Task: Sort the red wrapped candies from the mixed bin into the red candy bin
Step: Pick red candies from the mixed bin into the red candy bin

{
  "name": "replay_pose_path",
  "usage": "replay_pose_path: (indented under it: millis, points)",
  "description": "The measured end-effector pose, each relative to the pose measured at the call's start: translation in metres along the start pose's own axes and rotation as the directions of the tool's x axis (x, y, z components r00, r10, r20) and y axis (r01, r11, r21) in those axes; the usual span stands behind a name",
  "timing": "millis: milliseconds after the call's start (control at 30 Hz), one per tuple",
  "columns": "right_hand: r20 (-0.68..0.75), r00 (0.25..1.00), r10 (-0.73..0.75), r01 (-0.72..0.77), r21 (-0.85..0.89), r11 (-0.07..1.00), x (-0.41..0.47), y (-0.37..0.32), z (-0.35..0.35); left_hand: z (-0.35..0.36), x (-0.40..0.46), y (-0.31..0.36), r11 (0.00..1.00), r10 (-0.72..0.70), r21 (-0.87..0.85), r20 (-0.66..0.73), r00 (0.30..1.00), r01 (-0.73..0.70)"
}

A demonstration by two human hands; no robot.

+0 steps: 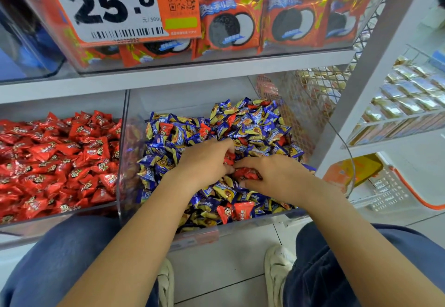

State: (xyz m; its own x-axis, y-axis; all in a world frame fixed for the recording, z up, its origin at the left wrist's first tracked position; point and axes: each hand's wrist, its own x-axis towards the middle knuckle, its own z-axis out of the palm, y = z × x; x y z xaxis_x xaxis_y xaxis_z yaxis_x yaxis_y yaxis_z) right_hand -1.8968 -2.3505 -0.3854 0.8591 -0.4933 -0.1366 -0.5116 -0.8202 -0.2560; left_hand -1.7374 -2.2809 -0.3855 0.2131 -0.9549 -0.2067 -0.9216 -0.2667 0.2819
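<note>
1. Fingers (226, 162) of the left hand (204, 162) curl down into the pile in the mixed bin (240, 231), closed around a red candy (228, 157) that peeks out by the knuckles.
2. The right hand (274, 176) lies just beside it, thumb and fingers pinching another red wrapped candy (248, 173) against the heap of blue and gold candies (255, 128).
3. This looks like the gathering step: both hands collect red pieces out of the mix, and nothing is yet on its way across.
4. The next move, as I judge it, calls for lifting the held pieces over the clear divider (121, 152) and dropping them into the red candy bin (60, 217) to the left, without dragging blue wrappers along.
5. More red ones wait: two red candies (234, 211) lie near the front wall, and others show among the blue further back.
6. How many pieces each hand holds cannot be told, since the palms cover them. Any reds buried under the heap are hidden, and the red bin's left part is cut off by the frame.
</note>
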Motion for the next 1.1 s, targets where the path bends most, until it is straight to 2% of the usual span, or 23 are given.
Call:
replay_pose_path:
  millis: [133, 200, 300, 400, 467, 600, 733, 767, 800, 900, 1000, 1100]
  points:
    - [-0.083, 0.997, 0.001, -0.004, -0.032, 0.999, 0.002, 0.004, 0.004, -0.004, -0.004, -0.003, 0.984, -0.03, -0.178, -0.122, 0.992, 0.008]
    - [-0.148, 0.989, 0.01, -0.007, 0.018, 1.0, 0.002, 0.006, 0.004, -0.007, -0.005, -0.006, 0.949, -0.065, -0.315, -0.182, 0.981, 0.004]
    - [-0.262, 0.963, 0.068, -0.017, 0.19, 0.982, 0.0, 0.008, -0.008, -0.012, -0.003, -0.007, 0.847, -0.101, -0.531, -0.227, 0.969, -0.036]
    - [-0.324, 0.929, 0.179, -0.051, 0.366, 0.929, -0.004, 0.013, -0.023, -0.018, -0.004, -0.007, 0.703, -0.185, -0.711, -0.204, 0.961, -0.016]
    - [-0.357, 0.902, 0.244, -0.085, 0.407, 0.909, -0.007, 0.017, -0.027, -0.021, -0.006, -0.009, 0.663, -0.214, -0.749, -0.183, 0.96, 0.005]
    - [-0.387, 0.85, 0.358, -0.2, 0.392, 0.898, -0.009, 0.022, -0.028, -0.025, -0.013, -0.008, 0.678, -0.223, -0.735, -0.235, 0.946, -0.023]
    - [-0.354, 0.845, 0.402, -0.244, 0.414, 0.877, -0.009, 0.02, -0.029, -0.029, -0.014, -0.005, 0.574, -0.295, -0.817, -0.267, 0.918, -0.053]
    - [-0.33, 0.858, 0.393, -0.242, 0.414, 0.877, -0.008, 0.019, -0.029, -0.031, -0.015, -0.005, 0.579, -0.315, -0.814, -0.271, 0.91, -0.041]
    - [-0.294, 0.881, 0.371, -0.234, 0.411, 0.881, -0.008, 0.017, -0.028, -0.033, -0.016, -0.005, 0.626, -0.323, -0.78, -0.289, 0.901, -0.025]
    - [-0.166, 0.952, 0.258, -0.198, 0.31, 0.93, -0.007, 0.014, -0.017, -0.033, -0.022, -0.01, 0.851, -0.252, -0.524, -0.33, 0.91, 0.046]
    - [-0.072, 0.973, 0.219, -0.206, 0.159, 0.966, -0.005, 0.014, -0.008, -0.032, -0.028, -0.012, 0.938, -0.145, -0.334, -0.129, 0.981, 0.094]
    - [0.009, 0.982, 0.189, -0.189, 0.134, 0.973, -0.001, 0.013, -0.004, -0.029, -0.033, -0.008, 0.99, -0.12, -0.069, -0.003, 0.993, 0.119]
